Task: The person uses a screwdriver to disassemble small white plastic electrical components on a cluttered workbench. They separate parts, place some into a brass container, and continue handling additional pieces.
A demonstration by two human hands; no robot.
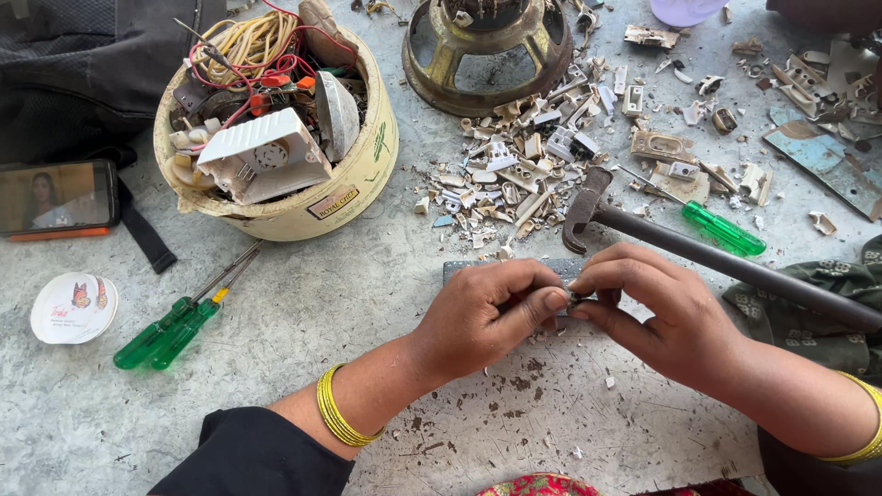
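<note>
My left hand (491, 312) and my right hand (657, 312) meet fingertip to fingertip over a small dark metal piece (577, 298), pinched between thumbs and forefingers. Most of the piece is hidden by my fingers. Under the hands lies a flat grey metal block (464, 268) on the grey concrete floor. A claw hammer (588, 209) rests just beyond my right hand, its dark handle running to the right. Yellow bangles sit on both wrists.
A heap of broken white plastic switch parts (519, 174) lies beyond the hands. A cream tub (354, 179) of wires and scrap stands at upper left. Two green-handled screwdrivers (175, 326) lie left, another (721, 230) right. A phone (57, 197), a round lid (73, 308), a metal ring (487, 50).
</note>
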